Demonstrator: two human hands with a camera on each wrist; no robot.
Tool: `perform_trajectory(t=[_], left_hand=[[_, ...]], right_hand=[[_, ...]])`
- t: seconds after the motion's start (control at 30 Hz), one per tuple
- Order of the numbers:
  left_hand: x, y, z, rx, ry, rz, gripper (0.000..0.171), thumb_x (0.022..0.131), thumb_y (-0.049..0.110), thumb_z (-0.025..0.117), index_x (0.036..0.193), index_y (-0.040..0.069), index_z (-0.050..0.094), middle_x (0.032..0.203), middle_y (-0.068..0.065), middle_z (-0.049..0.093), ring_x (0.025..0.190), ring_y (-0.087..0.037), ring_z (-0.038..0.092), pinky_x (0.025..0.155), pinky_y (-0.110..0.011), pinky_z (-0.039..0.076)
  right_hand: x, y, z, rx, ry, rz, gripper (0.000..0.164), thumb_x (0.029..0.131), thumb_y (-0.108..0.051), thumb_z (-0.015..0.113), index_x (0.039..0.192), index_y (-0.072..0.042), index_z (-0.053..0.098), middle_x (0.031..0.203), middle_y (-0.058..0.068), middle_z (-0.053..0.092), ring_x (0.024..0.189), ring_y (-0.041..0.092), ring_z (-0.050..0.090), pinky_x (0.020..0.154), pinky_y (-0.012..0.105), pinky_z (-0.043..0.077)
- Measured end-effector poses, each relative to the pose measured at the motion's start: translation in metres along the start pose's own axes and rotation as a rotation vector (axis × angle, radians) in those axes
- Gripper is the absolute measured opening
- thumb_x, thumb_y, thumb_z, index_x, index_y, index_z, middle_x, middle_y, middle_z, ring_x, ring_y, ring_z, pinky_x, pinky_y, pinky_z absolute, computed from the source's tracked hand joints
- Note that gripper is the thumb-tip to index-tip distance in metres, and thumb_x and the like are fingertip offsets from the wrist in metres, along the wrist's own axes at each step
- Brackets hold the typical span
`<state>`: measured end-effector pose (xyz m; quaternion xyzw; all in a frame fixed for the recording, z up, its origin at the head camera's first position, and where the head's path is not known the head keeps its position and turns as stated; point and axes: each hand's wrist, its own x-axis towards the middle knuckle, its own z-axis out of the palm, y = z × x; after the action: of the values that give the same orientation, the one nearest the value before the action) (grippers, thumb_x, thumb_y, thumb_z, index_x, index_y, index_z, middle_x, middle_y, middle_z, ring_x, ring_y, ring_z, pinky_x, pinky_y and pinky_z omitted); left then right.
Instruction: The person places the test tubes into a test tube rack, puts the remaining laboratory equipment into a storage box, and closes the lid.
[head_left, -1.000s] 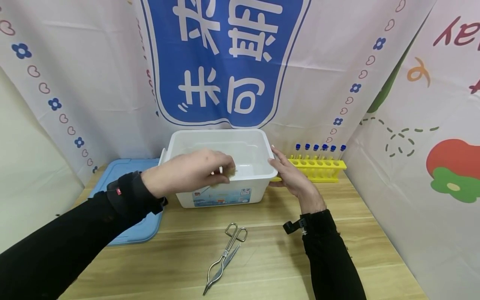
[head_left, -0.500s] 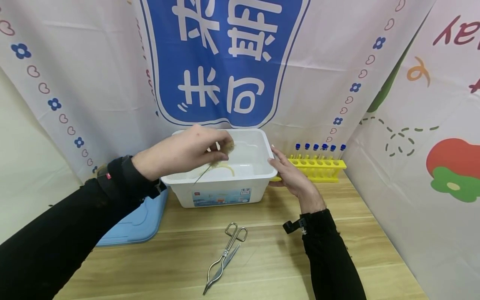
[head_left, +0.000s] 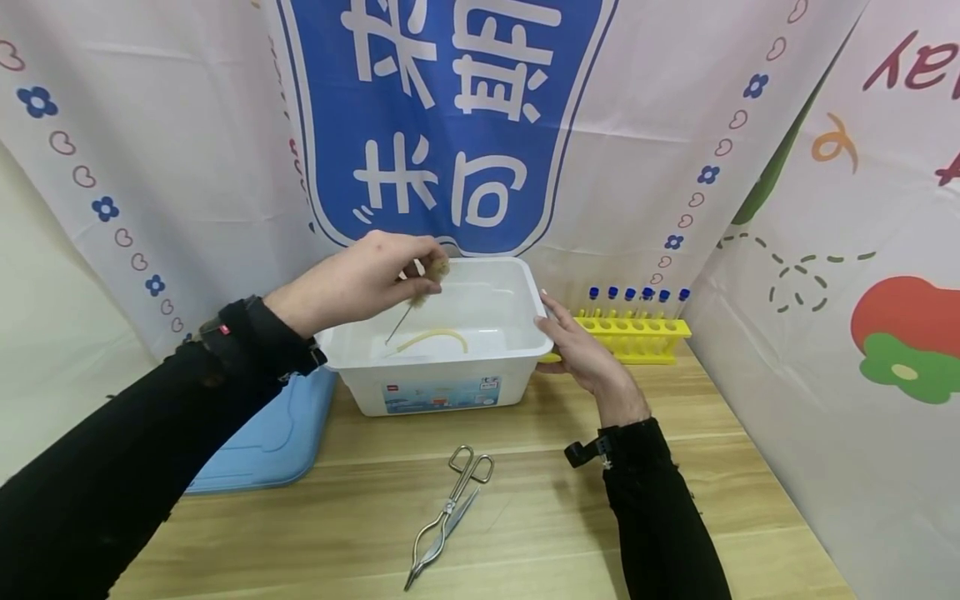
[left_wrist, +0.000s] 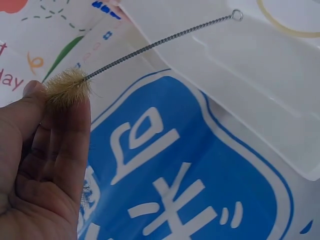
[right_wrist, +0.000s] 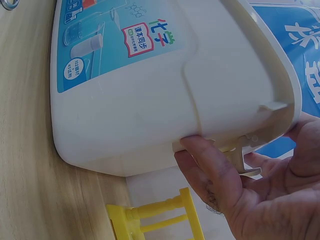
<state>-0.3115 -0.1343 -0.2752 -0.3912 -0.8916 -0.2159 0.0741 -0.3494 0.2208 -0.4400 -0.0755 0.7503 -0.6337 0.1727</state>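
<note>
My left hand (head_left: pixel 360 279) pinches a test tube brush (left_wrist: pixel 68 89) by its tan bristles, over the left part of a white plastic tub (head_left: pixel 517 387). The brush's twisted wire handle (left_wrist: pixel 165 44) slants down into the tub and ends in a small loop. Inside the tub lies a curved length of pale yellow tubing (head_left: pixel 444 332). At the tub's right end, my right hand (head_left: pixel 588 350) grips the side below the rim. In the right wrist view its fingers (right_wrist: pixel 212 165) curl round the handle latch there.
Metal crucible tongs (head_left: pixel 449 507) lie in front of the tub, across a pointed grey metal tool (head_left: pixel 468 503). A blue lid (head_left: pixel 288 442) lies at left. Behind my right hand stands a yellow rack (head_left: pixel 637 327) with several blue-capped tubes. A printed cloth (head_left: pixel 615 167) hangs close behind.
My left hand has risen out of the tub and moved slightly left, bringing the brush up with its wire handle in sight. The tubing has come into view. My right hand stays put.
</note>
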Motion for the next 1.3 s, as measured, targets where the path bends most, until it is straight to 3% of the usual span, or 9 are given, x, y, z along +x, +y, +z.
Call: perform_trajectory(t=[0.3, 0.53, 0.77, 1.13, 1.3], left_hand=[[-0.006, -0.026, 0.015, -0.035, -0.035, -0.057, 0.015, 0.111, 0.002, 0.08, 0.12, 0.011, 0.072, 0.115, -0.007, 0.08, 0.116, -0.025, 0.081, 0.1, -0.044, 0.072], [-0.011, -0.041, 0.028, -0.026, -0.088, -0.086, 0.014, 0.111, 0.001, 0.079, 0.122, 0.006, 0.073, 0.116, -0.008, 0.078, 0.119, -0.026, 0.081, 0.107, -0.047, 0.07], [-0.016, -0.055, 0.04, -0.005, -0.121, -0.08, 0.014, 0.109, -0.001, 0.08, 0.12, 0.005, 0.074, 0.113, -0.007, 0.076, 0.116, -0.026, 0.079, 0.105, -0.049, 0.07], [-0.024, -0.065, 0.054, 0.009, -0.189, -0.104, 0.012, 0.112, 0.006, 0.079, 0.124, 0.008, 0.078, 0.111, -0.004, 0.077, 0.106, -0.022, 0.073, 0.099, -0.049, 0.068], [-0.027, -0.071, 0.061, 0.034, -0.222, -0.086, 0.014, 0.112, 0.007, 0.08, 0.126, 0.006, 0.078, 0.112, -0.004, 0.079, 0.109, -0.022, 0.076, 0.101, -0.05, 0.069]], right_hand=[[-0.001, 0.0, 0.001, -0.001, -0.005, -0.008, 0.073, 0.127, -0.049, 0.048, 0.19, -0.043, 0.011, 0.199, 0.017, 0.016, 0.169, 0.053, 0.049, 0.13, 0.077, 0.051], [0.001, 0.001, 0.001, -0.005, -0.001, -0.007, 0.073, 0.127, -0.048, 0.048, 0.19, -0.043, 0.011, 0.199, 0.016, 0.015, 0.17, 0.052, 0.049, 0.129, 0.076, 0.052], [0.001, 0.001, 0.001, -0.007, 0.003, -0.004, 0.073, 0.127, -0.048, 0.048, 0.19, -0.044, 0.011, 0.199, 0.016, 0.016, 0.169, 0.052, 0.051, 0.128, 0.076, 0.053], [-0.001, 0.0, 0.001, 0.01, -0.004, -0.021, 0.073, 0.128, -0.045, 0.047, 0.191, -0.039, 0.01, 0.196, 0.02, 0.022, 0.167, 0.054, 0.052, 0.128, 0.08, 0.05], [-0.002, -0.001, 0.001, 0.01, -0.005, -0.018, 0.073, 0.128, -0.046, 0.047, 0.191, -0.04, 0.01, 0.198, 0.018, 0.018, 0.168, 0.054, 0.051, 0.128, 0.08, 0.05]])
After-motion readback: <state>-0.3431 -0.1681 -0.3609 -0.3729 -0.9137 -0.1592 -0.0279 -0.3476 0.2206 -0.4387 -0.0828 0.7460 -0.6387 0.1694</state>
